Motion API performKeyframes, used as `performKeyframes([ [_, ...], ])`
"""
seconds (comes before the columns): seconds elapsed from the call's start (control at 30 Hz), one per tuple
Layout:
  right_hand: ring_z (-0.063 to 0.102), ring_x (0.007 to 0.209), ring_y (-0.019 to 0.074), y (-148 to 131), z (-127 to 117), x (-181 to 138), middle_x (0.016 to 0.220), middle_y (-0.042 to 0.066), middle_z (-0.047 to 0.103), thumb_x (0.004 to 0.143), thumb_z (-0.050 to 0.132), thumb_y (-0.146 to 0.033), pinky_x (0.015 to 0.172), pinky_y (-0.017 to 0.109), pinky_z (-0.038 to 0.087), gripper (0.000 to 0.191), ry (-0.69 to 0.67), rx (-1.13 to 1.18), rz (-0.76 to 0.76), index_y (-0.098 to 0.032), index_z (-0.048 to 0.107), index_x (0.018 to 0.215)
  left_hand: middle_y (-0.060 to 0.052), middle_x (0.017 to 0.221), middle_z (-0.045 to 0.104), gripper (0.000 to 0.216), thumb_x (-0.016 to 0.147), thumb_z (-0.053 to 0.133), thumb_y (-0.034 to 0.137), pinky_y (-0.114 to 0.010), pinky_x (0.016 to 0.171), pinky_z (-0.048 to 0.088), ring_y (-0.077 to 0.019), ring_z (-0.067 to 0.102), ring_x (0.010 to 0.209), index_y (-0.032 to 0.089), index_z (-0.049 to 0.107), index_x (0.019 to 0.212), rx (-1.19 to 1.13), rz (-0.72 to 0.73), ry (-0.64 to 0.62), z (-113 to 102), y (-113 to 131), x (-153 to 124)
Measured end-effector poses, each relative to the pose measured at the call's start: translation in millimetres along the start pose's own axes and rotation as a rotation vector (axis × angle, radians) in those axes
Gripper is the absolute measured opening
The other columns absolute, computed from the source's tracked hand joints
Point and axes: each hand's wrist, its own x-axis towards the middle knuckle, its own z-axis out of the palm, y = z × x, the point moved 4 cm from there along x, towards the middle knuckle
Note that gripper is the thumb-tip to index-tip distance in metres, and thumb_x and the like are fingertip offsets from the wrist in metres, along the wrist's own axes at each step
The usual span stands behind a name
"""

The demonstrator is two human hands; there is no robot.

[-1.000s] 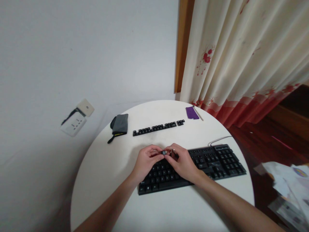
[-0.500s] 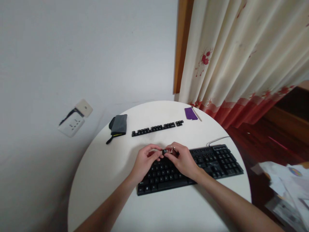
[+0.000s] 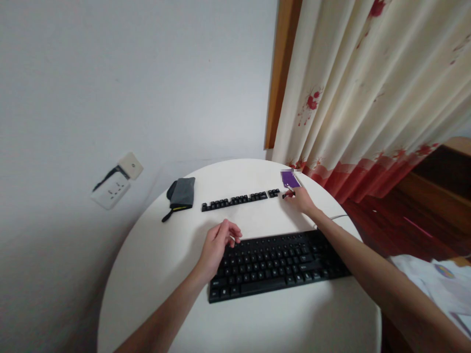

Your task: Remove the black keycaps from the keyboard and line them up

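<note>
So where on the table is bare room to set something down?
Between the pouch and left hand, and on the near side of the keyboard. It's crowded around the right hand, key row and purple cloth.

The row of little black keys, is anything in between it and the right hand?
Nothing visible blocks the way from the right hand to the row of black keys; only the small black key at its fingertips is between. The purple item lies farther back.

Keyboard (image 3: 265,264), keycaps (image 3: 241,199) on white table (image 3: 158,274)
</note>
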Motion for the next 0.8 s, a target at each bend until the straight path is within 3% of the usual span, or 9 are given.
performKeyframes([
  [0.3,0.067,0.077,0.0189,16.2,15.7,6.2,0.086,0.01,0.075,0.073,0.074,-0.02,0.067,0.023,0.045,0.014,-0.021,-0.085,0.098,-0.013,0.074,0.085,-0.005,0.069,0.064,0.047,0.091,0.052,0.055,-0.024,0.053,0.04,-0.0138,0.056,0.059,0.013,0.065,0.074,-0.008,-0.009,0.016,-1.9,2.0,-0.2],
  [0.8,0.068,0.075,0.0195,6.1,23.7,12.7,0.084,0.01,0.076,0.076,0.071,-0.021,0.063,0.024,0.043,0.014,-0.02,-0.092,0.121,-0.014,0.077,0.088,-0.006,0.069,0.063,0.049,0.092,0.049,0.056,-0.025,0.053,0.039,-0.0141,0.056,0.06,0.013,0.065,0.074,0.01,-0.012,0.011,-3.2,0.2,-0.1],
])
